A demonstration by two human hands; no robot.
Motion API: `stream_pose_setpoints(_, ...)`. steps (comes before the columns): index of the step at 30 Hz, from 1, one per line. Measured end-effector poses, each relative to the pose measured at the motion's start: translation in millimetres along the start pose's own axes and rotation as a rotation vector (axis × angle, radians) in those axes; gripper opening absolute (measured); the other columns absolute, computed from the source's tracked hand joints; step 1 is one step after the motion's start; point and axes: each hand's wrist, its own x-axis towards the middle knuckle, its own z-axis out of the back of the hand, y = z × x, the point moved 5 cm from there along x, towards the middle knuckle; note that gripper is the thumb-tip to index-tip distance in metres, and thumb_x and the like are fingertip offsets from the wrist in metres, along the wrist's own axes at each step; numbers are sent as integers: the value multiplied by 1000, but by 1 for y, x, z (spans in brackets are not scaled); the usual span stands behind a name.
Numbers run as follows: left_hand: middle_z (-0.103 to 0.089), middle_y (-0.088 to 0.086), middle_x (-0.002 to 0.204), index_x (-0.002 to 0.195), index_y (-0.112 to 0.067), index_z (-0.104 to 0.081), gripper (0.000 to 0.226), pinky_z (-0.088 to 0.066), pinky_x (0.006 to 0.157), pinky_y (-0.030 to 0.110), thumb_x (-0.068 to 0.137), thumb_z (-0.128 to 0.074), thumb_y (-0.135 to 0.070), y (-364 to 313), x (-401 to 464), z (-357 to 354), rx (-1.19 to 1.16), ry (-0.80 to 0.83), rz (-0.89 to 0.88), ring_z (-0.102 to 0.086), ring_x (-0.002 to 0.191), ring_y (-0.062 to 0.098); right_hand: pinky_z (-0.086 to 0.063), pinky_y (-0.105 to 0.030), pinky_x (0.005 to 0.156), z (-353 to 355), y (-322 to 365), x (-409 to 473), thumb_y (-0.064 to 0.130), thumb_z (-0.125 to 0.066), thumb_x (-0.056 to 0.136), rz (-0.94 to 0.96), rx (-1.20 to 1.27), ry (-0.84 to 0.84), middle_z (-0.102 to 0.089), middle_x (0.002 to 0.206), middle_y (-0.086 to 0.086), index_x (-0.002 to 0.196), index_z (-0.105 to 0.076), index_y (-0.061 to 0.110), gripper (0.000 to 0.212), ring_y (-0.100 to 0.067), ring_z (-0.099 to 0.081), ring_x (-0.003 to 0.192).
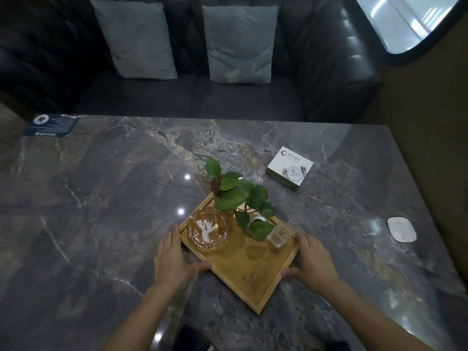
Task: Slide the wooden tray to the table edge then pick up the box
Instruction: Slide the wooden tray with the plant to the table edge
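Far left, on the back corner of the grey veined marble tabletop [101,198]: a dark blue printed card [52,125], well apart from everything else.

Next, left hand [172,259]: grip closed on the left corner of the flat, square, light wooden tray [240,269], fingers along the outer rim, thumb tucked against the near-left edge.

On the tray, turned corner-on toward the wearer: round amber glass ashtray [207,228] with white scraps inside, at the left; behind it a leafy green plant in a small clear glass vase [238,196]; further right a small clear square plastic holder [278,236], contents too small to tell. Near half of the tray bare, with a faint printed mark.

Right hand [314,259]: grip closed on the tray's right corner, thumb on the near-right edge.

Beyond, to the right and well apart from the tray: small white cardboard box with a green side and a dinnerware print [290,168], lying flat, untouched. Far right, near the edge: a flat white oval pad [401,228].

Judged as mid-slide, tray not yet at the near edge.

Risks: polished stone means little friction, so a hard pull could overshoot the edge. A jerk could tip the top-heavy plant vase or send the ashtray skating. Uneven pull between hands could swing the near corner off the tabletop first.
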Motion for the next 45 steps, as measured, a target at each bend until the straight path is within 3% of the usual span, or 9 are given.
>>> stream_pose_setpoints(8,-31,7,162,158,-14,-23,144,-31,119,53,41,-94,-60,-17,-10,-13,-13,30,-31,-26,149,29,-31,-37,116,-2,-23,-23,63,-80,58,-59,10,-11,-36,150,-4,152,-20,15,121,-23,-33,140)
stream_pose_setpoints(20,-34,10,160,158,-16,-23,141,-33,117,53,44,-90,-65,-65,-11,-46,15,90,-115,-28,149,30,-38,-39,111,9,-73,-50,57,-81,60,-175,66,-50,-43,146,-2,148,-28,17,110,-22,-39,135)
stream_pose_setpoints(27,-53,2,142,143,-23,-46,128,-41,108,52,31,-94,-59,-104,-12,-62,-56,46,-187,-45,135,27,-39,-41,109,23,-107,-62,62,-81,56,-250,119,-38,-45,143,-3,147,-29,19,113,-22,-41,133)
stream_pose_setpoints(33,-64,3,127,128,-19,-61,112,-45,100,47,26,-98,-43,-147,-7,-84,-118,57,-216,-53,123,28,-39,-36,105,37,-144,-76,55,-85,57,-302,137,-71,-50,135,-3,139,-39,19,100,-21,-44,126)
stream_pose_setpoints(42,-66,-1,110,111,-24,-63,92,-48,86,42,30,-97,-50,-177,7,-107,20,49,-222,-55,107,24,-38,-41,109,50,-178,-80,48,-87,57,-357,196,-56,-47,139,-4,138,-40,18,98,-23,-42,131)
stream_pose_setpoints(45,-66,-2,105,106,-24,-65,85,-46,80,39,30,-98,-44,-185,12,-111,4,46,-221,-54,101,21,-39,-42,107,50,-186,-82,46,-88,56,-362,227,-59,-48,137,-6,137,-40,16,99,-25,-43,129)
